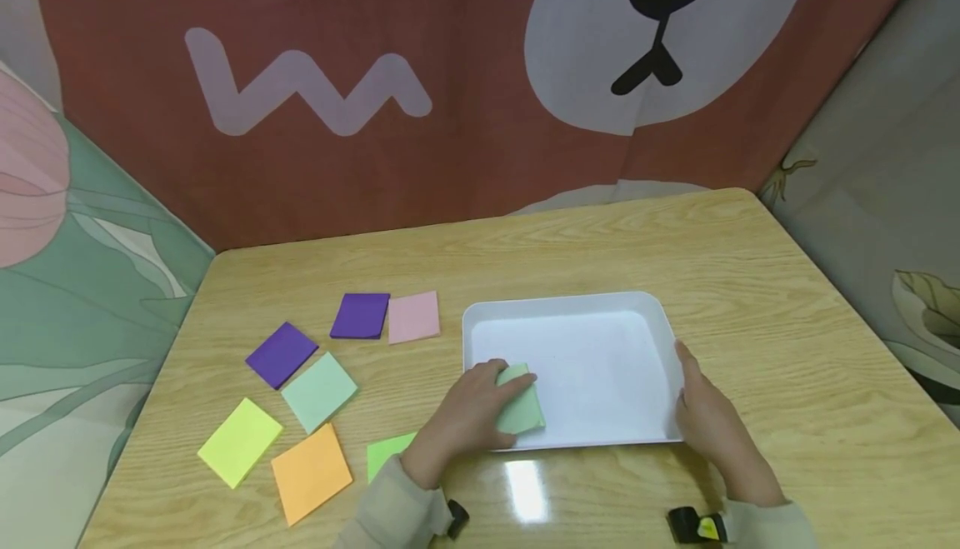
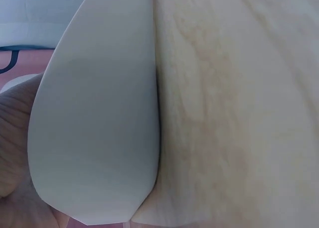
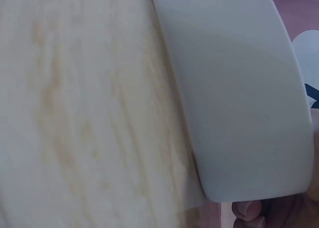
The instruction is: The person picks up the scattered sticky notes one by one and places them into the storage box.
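Note:
My left hand [image 1: 468, 407] holds a pale green sticky note pad [image 1: 522, 403] between thumb and fingers, at the left end of a white rectangular tray [image 1: 592, 366]. In the left wrist view the tray's outer wall [image 2: 94, 113] fills the middle, and part of the left hand [image 2: 20, 153] shows behind it. On the tray's right side, my right hand [image 1: 712, 416] grips the wall near the front corner. The right wrist view shows this wall [image 3: 244, 98] close up, with curled fingertips [image 3: 246, 208] at its lower end.
Left of the tray lie two purple pads [image 1: 360, 316], a pink pad [image 1: 414, 317], a mint pad [image 1: 320, 392], a yellow pad [image 1: 240, 442] and an orange pad [image 1: 312, 472]. A bright green pad [image 1: 386, 451] is partly covered by the left forearm. Behind the wooden table [image 1: 720, 241] hangs a brown printed cloth.

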`<state>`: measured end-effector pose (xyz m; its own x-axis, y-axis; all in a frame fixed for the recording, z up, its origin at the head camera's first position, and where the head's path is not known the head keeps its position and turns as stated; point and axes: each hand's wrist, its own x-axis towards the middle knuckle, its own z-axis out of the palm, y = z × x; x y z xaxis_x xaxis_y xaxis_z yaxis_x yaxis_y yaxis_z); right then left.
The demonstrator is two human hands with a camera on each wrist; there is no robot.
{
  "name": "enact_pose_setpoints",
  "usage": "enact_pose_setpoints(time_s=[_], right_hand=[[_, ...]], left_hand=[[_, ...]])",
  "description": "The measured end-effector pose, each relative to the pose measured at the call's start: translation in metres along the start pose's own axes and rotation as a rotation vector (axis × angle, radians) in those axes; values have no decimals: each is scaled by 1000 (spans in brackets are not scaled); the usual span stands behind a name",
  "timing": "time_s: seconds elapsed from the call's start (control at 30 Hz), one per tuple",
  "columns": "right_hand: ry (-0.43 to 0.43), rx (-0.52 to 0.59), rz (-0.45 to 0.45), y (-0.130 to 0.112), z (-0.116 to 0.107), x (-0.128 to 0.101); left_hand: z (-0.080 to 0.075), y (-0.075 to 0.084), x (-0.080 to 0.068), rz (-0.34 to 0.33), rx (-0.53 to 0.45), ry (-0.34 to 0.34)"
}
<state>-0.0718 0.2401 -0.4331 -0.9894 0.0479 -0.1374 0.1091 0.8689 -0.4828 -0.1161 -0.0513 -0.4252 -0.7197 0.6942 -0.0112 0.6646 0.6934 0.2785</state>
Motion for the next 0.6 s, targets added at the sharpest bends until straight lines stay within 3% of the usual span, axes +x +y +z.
enact_pose_setpoints(time_s=[0.6], right_hand=[[-5, 2, -5, 0, -1, 1]], left_hand=[[3, 1, 3, -34, 47, -51]])
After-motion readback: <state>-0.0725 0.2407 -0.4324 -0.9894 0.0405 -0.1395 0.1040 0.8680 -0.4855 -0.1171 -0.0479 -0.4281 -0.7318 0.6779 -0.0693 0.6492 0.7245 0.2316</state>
